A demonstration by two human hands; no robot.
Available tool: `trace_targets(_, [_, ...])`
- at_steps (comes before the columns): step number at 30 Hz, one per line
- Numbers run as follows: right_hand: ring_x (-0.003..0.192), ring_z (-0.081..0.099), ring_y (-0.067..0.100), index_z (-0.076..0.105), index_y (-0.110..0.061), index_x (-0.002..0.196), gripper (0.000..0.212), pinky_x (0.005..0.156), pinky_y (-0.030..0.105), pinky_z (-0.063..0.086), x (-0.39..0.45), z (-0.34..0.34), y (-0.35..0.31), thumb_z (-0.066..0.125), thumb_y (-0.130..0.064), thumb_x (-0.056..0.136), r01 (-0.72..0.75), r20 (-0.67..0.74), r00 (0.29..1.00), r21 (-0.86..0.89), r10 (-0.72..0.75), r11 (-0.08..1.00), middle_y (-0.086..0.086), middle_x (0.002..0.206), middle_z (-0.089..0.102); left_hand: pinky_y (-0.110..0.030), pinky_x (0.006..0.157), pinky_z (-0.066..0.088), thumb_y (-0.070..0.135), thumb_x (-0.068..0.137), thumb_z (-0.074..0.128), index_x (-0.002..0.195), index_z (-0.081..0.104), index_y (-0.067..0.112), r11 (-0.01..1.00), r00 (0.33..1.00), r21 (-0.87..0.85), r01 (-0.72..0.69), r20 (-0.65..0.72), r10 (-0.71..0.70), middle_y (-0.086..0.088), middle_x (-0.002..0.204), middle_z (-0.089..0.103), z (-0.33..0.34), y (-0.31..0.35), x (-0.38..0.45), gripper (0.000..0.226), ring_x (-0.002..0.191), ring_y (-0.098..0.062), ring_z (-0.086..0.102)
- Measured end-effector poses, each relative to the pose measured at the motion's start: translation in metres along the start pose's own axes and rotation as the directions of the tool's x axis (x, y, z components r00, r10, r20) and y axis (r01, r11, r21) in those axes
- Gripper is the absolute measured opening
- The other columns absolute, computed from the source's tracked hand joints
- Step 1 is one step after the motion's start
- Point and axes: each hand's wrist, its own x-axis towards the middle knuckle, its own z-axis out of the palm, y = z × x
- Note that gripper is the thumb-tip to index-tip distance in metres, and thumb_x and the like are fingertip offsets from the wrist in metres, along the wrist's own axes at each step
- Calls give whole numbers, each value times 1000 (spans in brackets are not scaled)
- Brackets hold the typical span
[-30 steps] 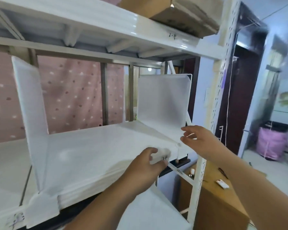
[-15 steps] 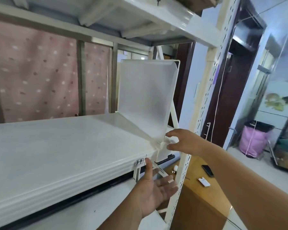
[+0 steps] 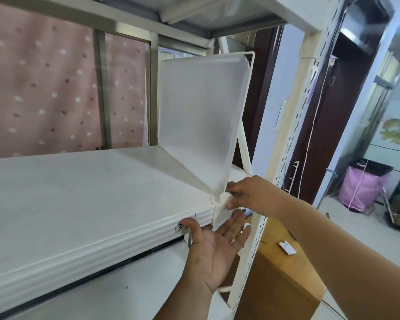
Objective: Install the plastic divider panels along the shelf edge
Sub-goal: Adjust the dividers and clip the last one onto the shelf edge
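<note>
Plastic divider panel (image 3: pixel 200 121), milky white and see-through, upright on the white shelf (image 3: pixel 79 195) near its right end, running from the back to the front edge. White clip foot (image 3: pixel 220 207) at the panel's front bottom corner, hooked over the shelf's front lip. Right hand (image 3: pixel 252 195) at that corner, fingers curled, thumb and fingertips pinching the foot of the panel. Left hand (image 3: pixel 214 248) just below the shelf edge, palm up, fingers straight and spread, holding nothing, fingertips right under the clip foot; touching it or not, hard to tell. Black marker scribble (image 3: pixel 180 227) on the shelf's front lip, partly hidden by the left thumb. Tall white post (image 3: pixel 284 181) with rows of slots just to the right of the panel. Another white shelf board up above. Pink spotted curtain (image 3: pixel 44 88) behind the shelf. Wooden cabinet (image 3: pixel 284 269) low on the right, with a small white thing (image 3: pixel 287 247) lying on top. Pink bag (image 3: pixel 361 187) farther off on the floor, in a black-rimmed bin. Dark doorway (image 3: pixel 346 88) behind the post.
</note>
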Motion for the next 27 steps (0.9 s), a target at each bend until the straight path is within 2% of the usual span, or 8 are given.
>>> trace_targets(3, [130,55,25,52,-30,151,56,113,39,38,-2,3,-1,65,-43,98,-21,-12,1000,-25,21,999,2,149,58,-62,119,38,57,44,99,134,72,5,999,998,13,-42,37,42,-36,147,56,-3,-2,4,107,146,-51,45])
trace_targets(7, [134,53,21,57,-33,147,52,114,36,37,-4,4,-1,67,-41,97,-35,-46,998,4,35,999,-9,153,54,-57,103,54,48,45,103,136,71,9,999,999,-28,-46,14,47,-35,141,62,-6,-3,9,104,143,-51,49])
trace_targets(9, [133,55,19,60,-33,143,45,109,31,39,-4,5,-1,66,-39,98,-19,-68,998,-28,17,999,-11,150,56,-52,94,60,55,46,101,127,78,9,999,999,-25,-43,-12,43,-30,134,69,-4,-4,12,95,131,-45,60])
trace_targets(11, [134,54,16,60,-35,143,47,112,32,38,-4,7,-2,66,-41,98,-35,-69,997,-35,32,999,-16,154,49,-45,89,62,61,45,100,114,84,11,999,998,-7,-53,-28,53,-25,119,75,-1,-5,15,87,114,-37,66])
trace_targets(15, [131,55,11,63,-39,139,51,111,30,39,-5,6,-3,72,-49,90,-98,-95,990,80,106,992,-23,151,51,-39,86,61,52,43,105,106,86,12,999,998,16,-46,-30,46,-22,109,78,0,-3,15,77,102,-29,67])
trace_targets(19, [133,53,12,62,-43,138,60,113,32,40,-5,7,-6,76,-59,81,-139,-107,983,85,148,987,-22,149,54,-43,101,54,50,62,93,102,87,7,997,996,-39,-64,-66,61,-27,116,73,-6,0,9,59,109,-35,63])
trace_targets(23, [134,53,20,54,-46,145,78,115,42,41,-5,11,-10,74,-72,74,-198,-125,971,59,204,978,-12,148,59,-47,116,45,66,51,93,114,84,13,995,993,40,-92,-68,95,-24,128,74,-8,5,0,83,119,-38,66])
trace_targets(27, [125,58,20,54,-46,145,87,106,37,45,-7,17,-14,67,-84,68,-209,-172,963,17,209,978,-9,139,65,-50,117,45,78,46,88,120,81,20,986,987,59,-155,-43,157,-22,131,74,-10,10,-7,95,121,-39,70])
